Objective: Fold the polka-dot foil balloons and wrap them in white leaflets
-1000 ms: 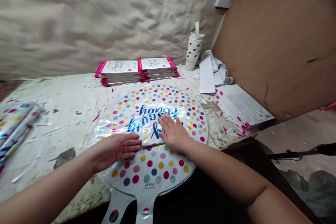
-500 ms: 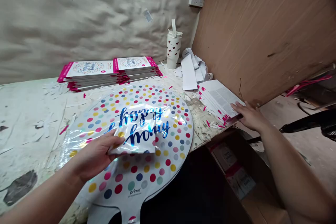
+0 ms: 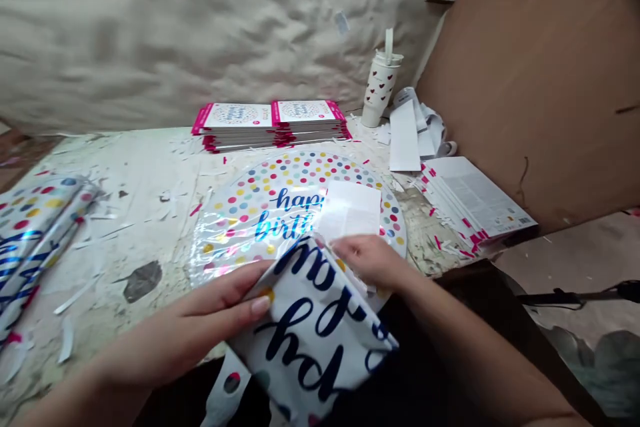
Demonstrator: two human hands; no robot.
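Observation:
My left hand (image 3: 227,307) is closed around a partly folded foil balloon (image 3: 310,333), white with dark blue lettering, tilted over the table's front edge. My right hand (image 3: 365,257) is closed at the balloon's upper right edge and appears to pinch it; its fingertips are partly hidden. Behind both hands, a white printed card sleeve (image 3: 353,203) lies on a flat round foil balloon (image 3: 233,220) with coloured dots and blue "happy birthday" lettering. A white tail with a red-and-dark spot (image 3: 230,377) hangs below my left hand.
Two stacks of pink-edged packs (image 3: 240,117) stand at the back, near a white tumbler (image 3: 383,90) with hearts. White paper strips (image 3: 405,137) and a pile of card sleeves (image 3: 480,193) lie right. Rolled foil balloons (image 3: 37,227) lie left; paper scraps litter the table.
My right hand has left the sleeve pile and come to the folded balloon. A white sleeve now lies on the flat balloon. My left hand's balloon has come nearer and opened out. The view has turned left.

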